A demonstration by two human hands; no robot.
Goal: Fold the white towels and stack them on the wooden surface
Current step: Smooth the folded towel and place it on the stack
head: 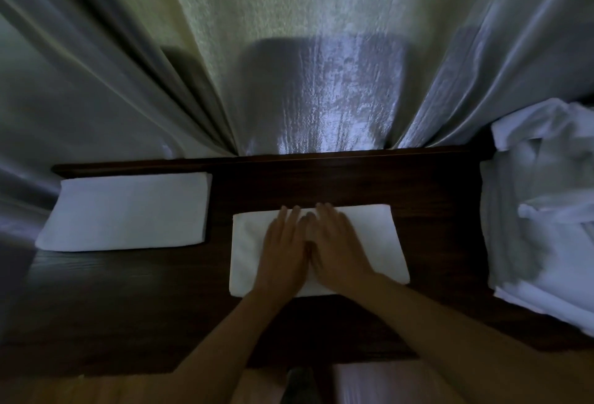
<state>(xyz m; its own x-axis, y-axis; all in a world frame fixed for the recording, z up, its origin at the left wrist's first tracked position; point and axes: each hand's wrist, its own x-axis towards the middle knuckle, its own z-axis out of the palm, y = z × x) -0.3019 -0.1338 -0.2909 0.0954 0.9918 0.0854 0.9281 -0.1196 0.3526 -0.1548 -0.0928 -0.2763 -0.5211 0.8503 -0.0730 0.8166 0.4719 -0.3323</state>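
Head view. Nearest the camera we see two bare forearms reaching forward over the wooden surface (434, 227); both hands lie flat on a folded white towel (250, 243) in the middle of that surface; the left hand (283, 249) and the right hand (337, 246) sit side by side, touching along their inner edges; the fingers (328, 214) are straight and spread, grasping nothing, only pressing the cloth. We judge that the palms are laid this way to flatten the fold and push air out, so that the towel keeps a crisp rectangle before it is stacked; the fingertips reach almost to the towel's far edge, while the near edge lies under the wrists.

Well to the left of the fingers, apart from the pressed towel, rests a second folded towel (128, 210), or perhaps a small stack, which we cannot tell; we take it as the place where the stack is built. Well to the right of the fingers a rumpled heap of unfolded white towels (546, 210) lies over the surface's end; several appear still to be folded, so the task seems partly done.

Beyond the fingertips the dark wood ends at a raised back edge; behind it hang pale curtains (96, 82) and a textured central panel (305, 50); the room is dim.
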